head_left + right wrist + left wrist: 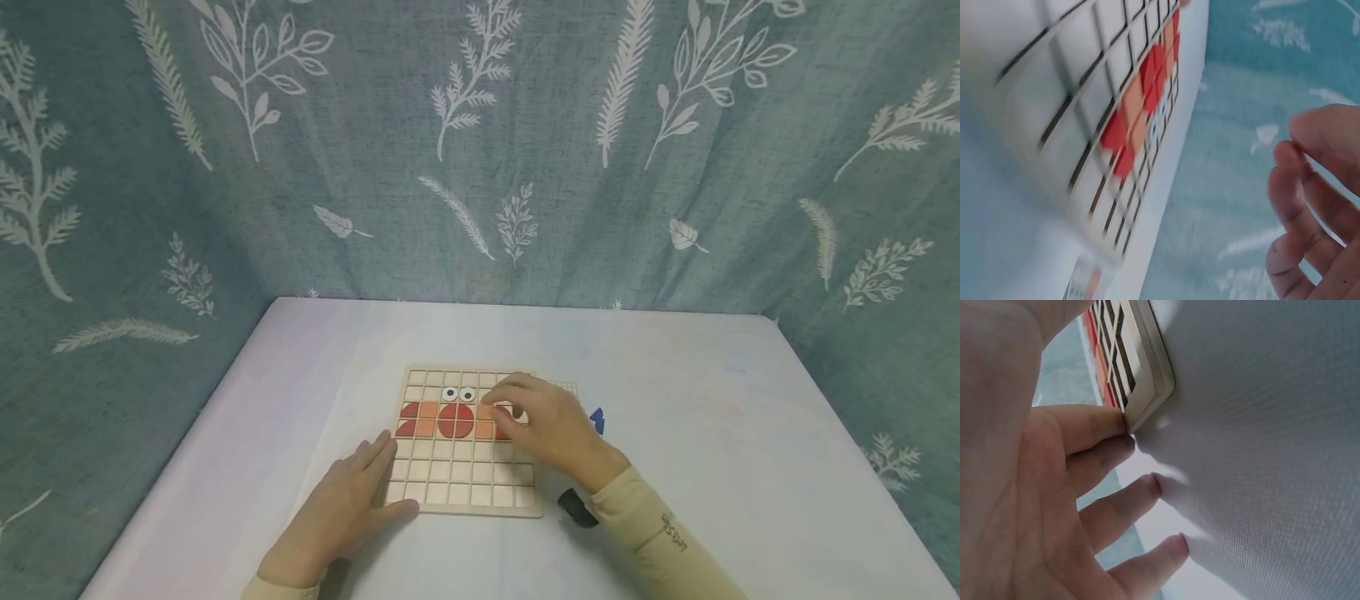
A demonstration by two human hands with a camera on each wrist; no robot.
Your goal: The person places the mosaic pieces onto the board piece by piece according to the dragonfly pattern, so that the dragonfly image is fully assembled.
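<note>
A wooden grid board [480, 473] lies on the table. Red quarter-round tiles form a circle [456, 421] in its middle, with two eye tiles [458, 393] above. Orange tiles [427, 418] and red tiles [407, 428] sit left of the circle; more orange tiles [1132, 103] and red tiles [1114, 131] lie on its other side. My left hand [348, 500] rests at the board's near left corner, fingers extended along the side and thumb by the front edge. Over the right part hovers my right hand [555, 421], fingers loosely bent. No piece shows in it.
Blue pieces [597, 420] lie right of the board. A small gridded sheet or card [567, 387] pokes out behind the right hand. Near the right sleeve is a black object [577, 508]. Patterned curtain [480, 208] encloses the white table's back and sides.
</note>
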